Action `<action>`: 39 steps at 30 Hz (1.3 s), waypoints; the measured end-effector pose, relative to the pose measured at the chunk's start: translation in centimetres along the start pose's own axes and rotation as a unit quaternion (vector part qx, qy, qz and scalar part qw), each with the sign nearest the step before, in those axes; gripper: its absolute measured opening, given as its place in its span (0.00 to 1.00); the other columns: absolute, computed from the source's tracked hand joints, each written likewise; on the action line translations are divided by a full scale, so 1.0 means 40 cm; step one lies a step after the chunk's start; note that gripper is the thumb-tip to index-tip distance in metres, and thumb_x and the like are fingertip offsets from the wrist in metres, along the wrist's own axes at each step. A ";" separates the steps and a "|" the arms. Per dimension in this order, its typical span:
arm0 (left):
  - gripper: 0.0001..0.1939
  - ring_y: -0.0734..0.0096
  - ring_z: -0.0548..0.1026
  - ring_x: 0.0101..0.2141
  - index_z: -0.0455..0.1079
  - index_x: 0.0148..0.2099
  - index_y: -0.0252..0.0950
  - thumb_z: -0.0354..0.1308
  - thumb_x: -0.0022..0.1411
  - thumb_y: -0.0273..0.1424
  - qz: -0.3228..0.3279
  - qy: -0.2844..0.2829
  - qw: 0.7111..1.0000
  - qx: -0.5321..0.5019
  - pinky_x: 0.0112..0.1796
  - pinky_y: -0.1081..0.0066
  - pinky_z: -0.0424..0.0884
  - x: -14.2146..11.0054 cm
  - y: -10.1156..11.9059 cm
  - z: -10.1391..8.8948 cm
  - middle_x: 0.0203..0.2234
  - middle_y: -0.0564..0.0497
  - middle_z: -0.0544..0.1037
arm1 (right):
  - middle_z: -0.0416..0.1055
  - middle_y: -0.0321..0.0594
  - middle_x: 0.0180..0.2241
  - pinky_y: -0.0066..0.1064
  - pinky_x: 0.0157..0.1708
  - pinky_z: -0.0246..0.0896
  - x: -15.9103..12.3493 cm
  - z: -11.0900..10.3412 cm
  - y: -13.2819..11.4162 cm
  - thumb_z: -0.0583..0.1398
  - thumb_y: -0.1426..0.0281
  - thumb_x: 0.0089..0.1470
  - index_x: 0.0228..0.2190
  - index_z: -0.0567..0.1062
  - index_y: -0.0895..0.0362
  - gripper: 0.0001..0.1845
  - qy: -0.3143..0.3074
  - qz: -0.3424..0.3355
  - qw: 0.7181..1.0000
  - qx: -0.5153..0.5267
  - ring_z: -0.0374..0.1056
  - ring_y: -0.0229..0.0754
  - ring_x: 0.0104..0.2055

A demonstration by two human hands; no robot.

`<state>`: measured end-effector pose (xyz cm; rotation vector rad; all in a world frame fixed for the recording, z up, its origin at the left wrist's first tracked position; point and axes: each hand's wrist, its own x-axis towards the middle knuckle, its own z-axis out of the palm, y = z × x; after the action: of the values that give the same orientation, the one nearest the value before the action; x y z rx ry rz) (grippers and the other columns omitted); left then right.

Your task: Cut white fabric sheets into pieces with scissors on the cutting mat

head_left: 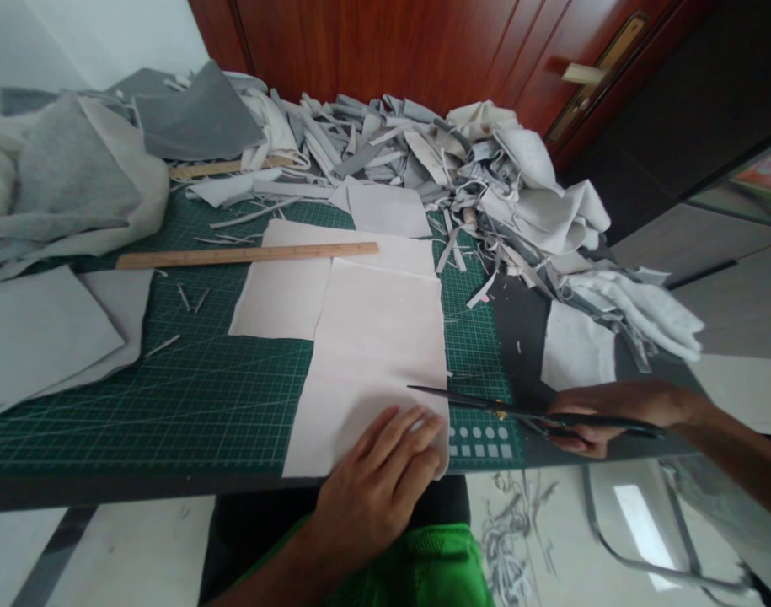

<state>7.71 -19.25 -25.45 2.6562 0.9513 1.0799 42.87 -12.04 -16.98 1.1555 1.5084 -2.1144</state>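
Note:
My left hand lies flat, fingers stretched out, on the near right part of a white fabric piece. A small light object sits at one of its fingers, too blurred to name. On the right, my right hand is wrapped round the handles of long black scissors. The blades point left across the fabric's right edge, with the tip over the cloth. Whether they bite into the fabric I cannot tell. Under its upper left part lies another white fabric piece. A wooden ruler rests across that lower piece.
A green cutting mat covers much of the dark table. Heaped grey and white fabric scraps line the back and right. Large folded cloth and grey-white sheets lie left. A small white piece is near my right hand.

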 end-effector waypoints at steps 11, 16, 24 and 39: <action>0.15 0.63 0.71 0.62 0.72 0.52 0.30 0.46 0.73 0.18 -0.012 0.002 1.000 -0.027 0.65 0.55 0.68 0.002 0.000 -0.007 0.56 0.45 0.79 | 0.59 0.33 0.26 0.28 0.29 0.51 0.013 0.012 -0.083 0.55 0.41 0.60 0.28 0.64 0.56 0.30 -0.016 -0.005 0.991 -0.131 0.53 0.33 0.28; 0.15 0.62 0.73 0.61 0.72 0.53 0.30 0.46 0.73 0.18 -0.013 0.012 0.999 -0.026 0.64 0.56 0.69 0.003 0.001 -0.005 0.56 0.46 0.79 | 0.60 0.33 0.27 0.27 0.27 0.51 0.017 0.016 -0.075 0.54 0.45 0.63 0.30 0.66 0.56 0.27 -0.014 -0.034 0.991 -0.128 0.53 0.33 0.28; 0.14 0.63 0.73 0.60 0.72 0.51 0.30 0.46 0.75 0.19 -0.015 0.014 0.999 -0.027 0.64 0.57 0.70 0.005 0.001 -0.006 0.56 0.47 0.79 | 0.60 0.34 0.28 0.25 0.30 0.56 0.026 0.007 -0.045 0.58 0.42 0.59 0.30 0.68 0.59 0.30 0.012 0.032 0.998 -0.052 0.57 0.31 0.29; 0.14 0.63 0.75 0.59 0.72 0.51 0.30 0.45 0.76 0.21 -0.016 0.027 0.999 -0.030 0.63 0.57 0.71 0.006 0.003 -0.001 0.54 0.47 0.80 | 0.61 0.34 0.26 0.29 0.31 0.58 0.029 0.031 -0.062 0.57 0.36 0.53 0.27 0.66 0.56 0.34 0.051 0.087 0.991 -0.093 0.58 0.35 0.29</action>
<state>7.87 -19.20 -25.25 2.5666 0.9518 1.1609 40.01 -11.92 -16.07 1.2923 1.5488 -1.7856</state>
